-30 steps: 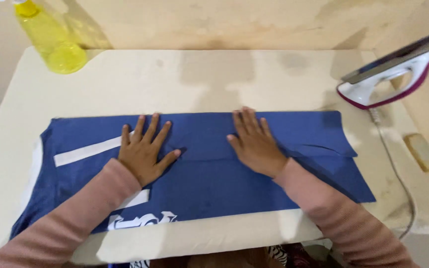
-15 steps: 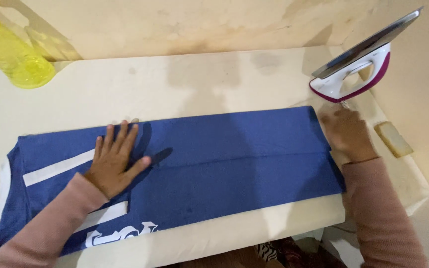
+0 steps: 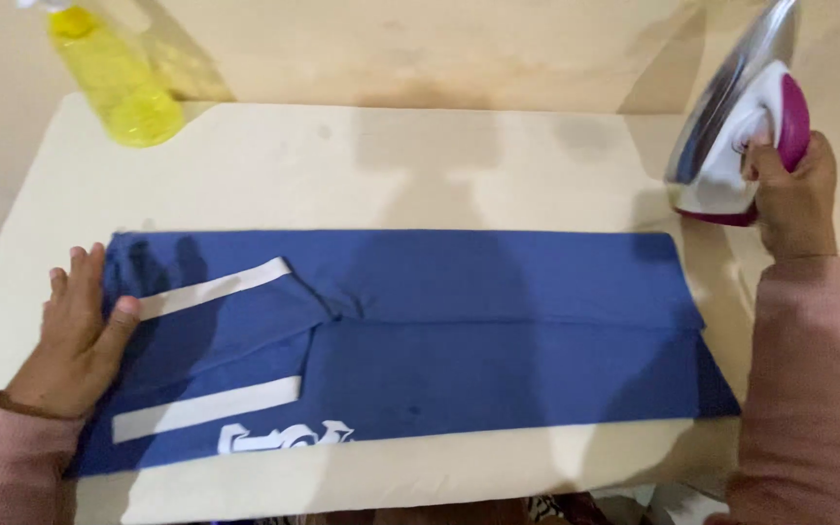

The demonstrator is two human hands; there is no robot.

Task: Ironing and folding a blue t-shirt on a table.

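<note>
The clothes iron [image 3: 731,136] stands on its heel at about two o'clock on the cream counter [image 3: 420,165], its metal soleplate facing left and its pink-trimmed handle to the right. The right hand [image 3: 794,194] is wrapped closed around that handle. It looks rigid and fairly heavy, with a hot, smooth plate, so the handle is the only sensible place to hold it.

Across the middle of the counter lies a folded blue garment [image 3: 439,340], flat, with white stripes and a white print toward seven o'clock. It looks soft, light and limp, likely to slide or wrinkle unless pinned down; it is best held by pressing flat or pinching an edge. The left hand [image 3: 75,335] lies on the garment's left end at nine o'clock, fingers spread flat, gripping nothing.

A yellow spray bottle [image 3: 119,83] stands at eleven o'clock, well apart from the garment. Both forearms wear pink sleeves [image 3: 799,389].
</note>
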